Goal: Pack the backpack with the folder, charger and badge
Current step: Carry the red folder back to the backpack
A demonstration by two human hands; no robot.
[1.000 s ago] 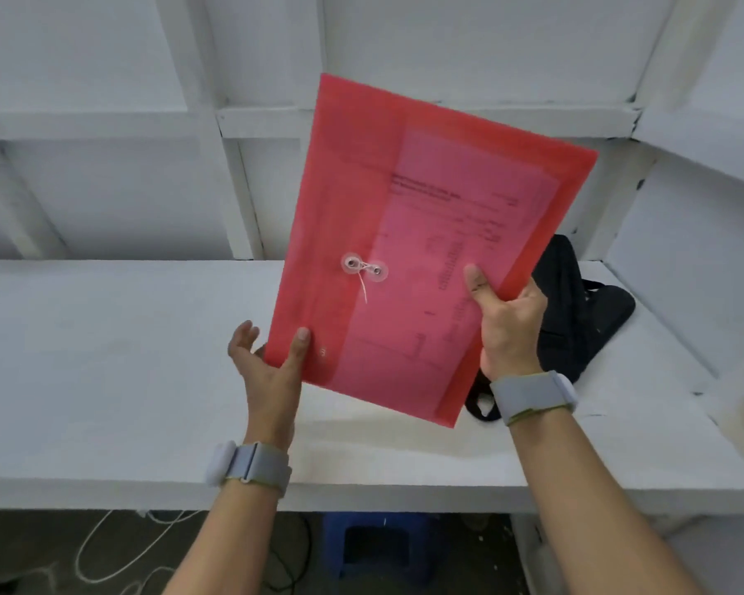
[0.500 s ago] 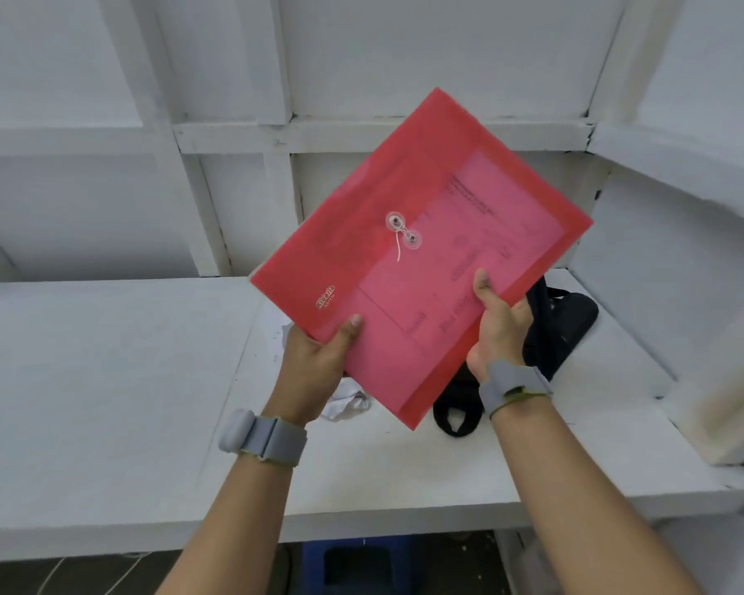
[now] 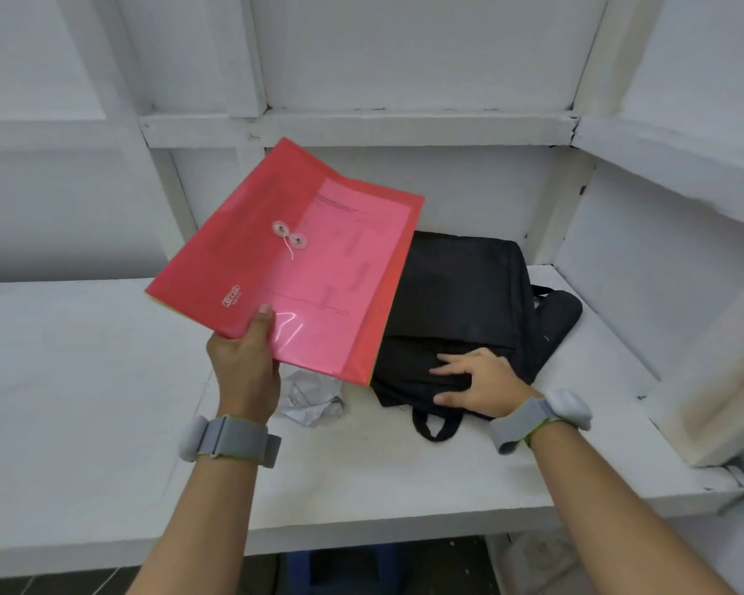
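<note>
Translucent red plastic string-tie folder (image 3: 293,268) pinched at near-left corner by left hand (image 3: 245,362), thumb on top, sheet fanning up and away from grip, tilted, clear of white shelf (image 3: 82,380). White logo just above thumb, blurred, unreadable; printed pink page inside, text too faint. Right hand (image 3: 477,384) off folder, fingers spread, pressing flat on black fabric backpack (image 3: 469,311) lying right of grip, under folder's far edge. Grasping nothing. Crumpled white paper (image 3: 310,399) below gripped corner. Grey wristbands (image 3: 233,440) on both forearms.

backpack (image 3: 460,302) corner — behind folder (image 3: 293,259)
</note>
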